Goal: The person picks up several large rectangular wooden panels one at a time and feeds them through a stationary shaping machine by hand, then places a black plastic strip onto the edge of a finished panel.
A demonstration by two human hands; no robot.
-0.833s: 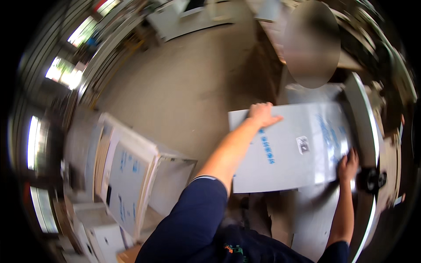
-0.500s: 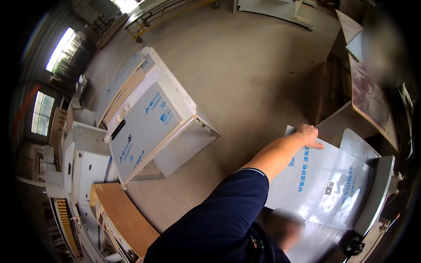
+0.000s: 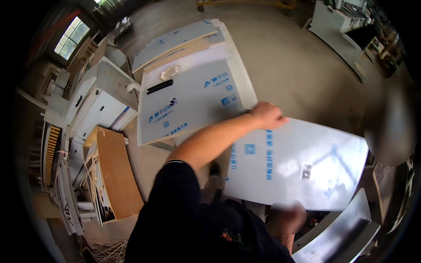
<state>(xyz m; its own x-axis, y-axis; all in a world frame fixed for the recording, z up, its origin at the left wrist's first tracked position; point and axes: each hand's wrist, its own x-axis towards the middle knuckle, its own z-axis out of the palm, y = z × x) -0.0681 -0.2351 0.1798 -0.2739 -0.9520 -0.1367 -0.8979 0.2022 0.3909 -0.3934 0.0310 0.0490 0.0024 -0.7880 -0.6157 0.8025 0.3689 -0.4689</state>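
Note:
A large pale-grey panel (image 3: 285, 151) with blue print and a small label hangs in front of me. My left hand (image 3: 266, 115), its arm stretched across my body, is closed over the panel's far edge near the far left corner. At the panel's near edge my right hand (image 3: 287, 218) shows only as a smear; its fingers cannot be made out. Just beyond the panel's left corner is a worktable with a similar grey board (image 3: 188, 98) lying on it. A black strip (image 3: 160, 86) and a crumpled clear plastic piece (image 3: 170, 72) rest on that board.
Stacked narrow boards (image 3: 177, 52) lie at the worktable's far end. To the left are white cabinets (image 3: 103, 98) and a brown box (image 3: 118, 175) with offcuts. A white curved surface (image 3: 335, 232) is at lower right, a machine (image 3: 337, 35) at far right.
The panel has come away from the white surface on the right and swung left toward the worktable, my left hand still on its edge. My view has shifted too.

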